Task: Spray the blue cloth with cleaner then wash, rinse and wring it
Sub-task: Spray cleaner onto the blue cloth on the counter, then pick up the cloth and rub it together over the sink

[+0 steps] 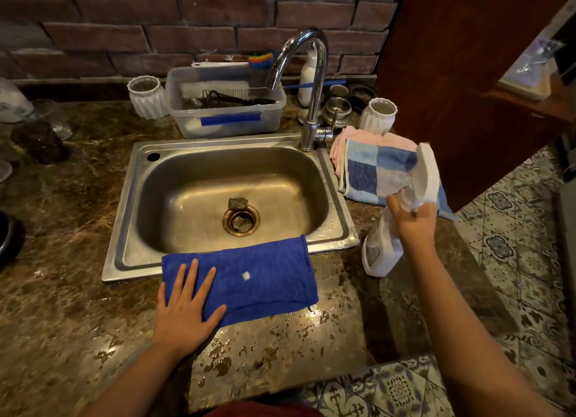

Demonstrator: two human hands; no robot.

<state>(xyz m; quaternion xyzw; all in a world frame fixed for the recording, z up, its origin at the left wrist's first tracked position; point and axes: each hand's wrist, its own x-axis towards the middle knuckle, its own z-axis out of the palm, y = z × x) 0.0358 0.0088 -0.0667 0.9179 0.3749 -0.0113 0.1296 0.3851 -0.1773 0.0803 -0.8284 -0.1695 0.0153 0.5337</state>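
The blue cloth (246, 282) lies spread flat on the brown marbled counter (78, 307), its far edge lapping over the near rim of the steel sink (336, 229). A small white spot sits near its middle. The left hand (187, 304) rests on the cloth's left end, palm down and fingers straight. Beyond the sink, a clear plastic tub (224, 117) of brushes stands against the brick wall, with the chrome tap (308, 83) just to its right. Right of the sink, the right hand (414, 220) grips a white spray bottle (383, 248) by its neck, its fingers curled round it. A checked blue-and-white towel (374, 170) lies just beyond that hand.
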